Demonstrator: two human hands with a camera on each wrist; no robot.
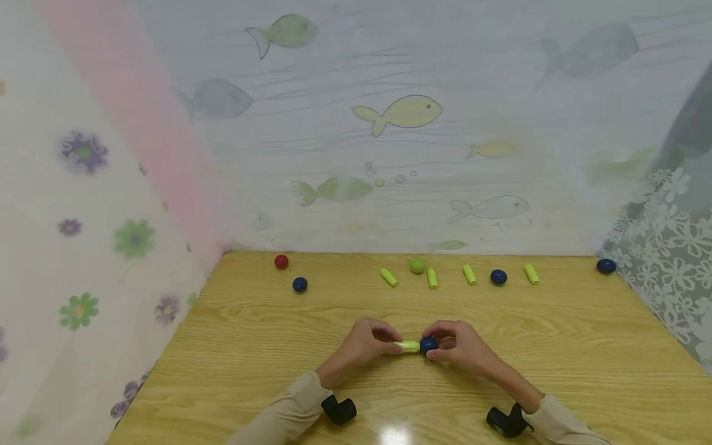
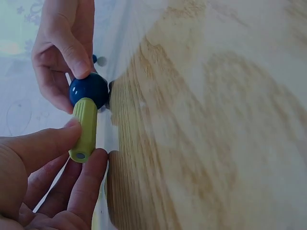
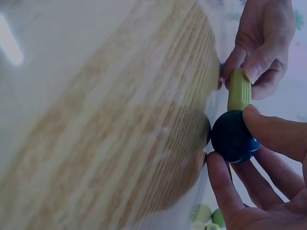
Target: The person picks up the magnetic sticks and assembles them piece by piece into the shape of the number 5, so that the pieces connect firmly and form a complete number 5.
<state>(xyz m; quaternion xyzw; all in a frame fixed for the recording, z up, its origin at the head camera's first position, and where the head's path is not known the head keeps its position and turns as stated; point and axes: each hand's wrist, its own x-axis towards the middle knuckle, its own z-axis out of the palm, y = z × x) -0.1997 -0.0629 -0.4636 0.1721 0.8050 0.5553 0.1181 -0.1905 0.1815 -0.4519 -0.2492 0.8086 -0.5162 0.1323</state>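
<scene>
My left hand (image 1: 364, 343) pinches a yellow-green ribbed rod (image 1: 410, 347) between thumb and fingers near the table's middle. Facing it, my right hand (image 1: 461, 346) holds a dark blue ball (image 1: 428, 345) by thumb and fingertips. Rod and ball touch end to end, in one line. In the left wrist view, the rod (image 2: 85, 129) shows a small grey disc in its free end, and the blue ball (image 2: 89, 90) sits at its other end. The right wrist view shows the ball (image 3: 234, 137) against the rod (image 3: 239, 91) too.
Along the table's back lie a red ball (image 1: 281, 262), a green ball (image 1: 417, 266), several blue balls, one (image 1: 300, 284) at left and another (image 1: 606, 266) at far right, and several yellow-green rods such as one (image 1: 470, 274). Fish-patterned cloth (image 1: 334, 142) hangs behind the wooden table (image 1: 233, 346).
</scene>
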